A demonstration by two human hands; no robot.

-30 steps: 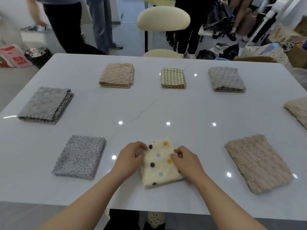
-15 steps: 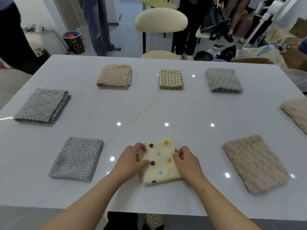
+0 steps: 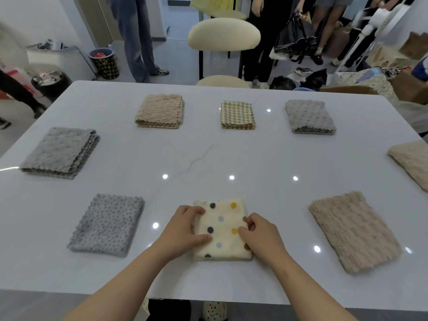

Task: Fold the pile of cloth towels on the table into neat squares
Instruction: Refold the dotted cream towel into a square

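Observation:
A folded cream towel with coloured dots (image 3: 222, 230) lies flat near the front edge of the white table (image 3: 208, 158). My left hand (image 3: 184, 229) grips its left edge, fingers curled over the cloth. My right hand (image 3: 260, 232) pinches its right edge. Around it lie folded towels: a grey dotted one (image 3: 107, 224) to the left, a beige one (image 3: 354, 230) to the right, a grey one (image 3: 61, 151) at far left, a beige one (image 3: 159, 111), a checked one (image 3: 237, 115) and a grey one (image 3: 309, 117) along the back, and a beige one (image 3: 412, 162) at the right edge.
A cream-backed chair (image 3: 223, 38) stands at the far side of the table. Several people stand behind it, seen from the waist down. A patterned bin (image 3: 104, 62) and a dark bin (image 3: 49, 85) sit on the floor at back left. Bags and boxes crowd the back right.
Both hands have squared the dotted towel so it lies straight on the table. The view has tilted up a little; the people behind have shifted.

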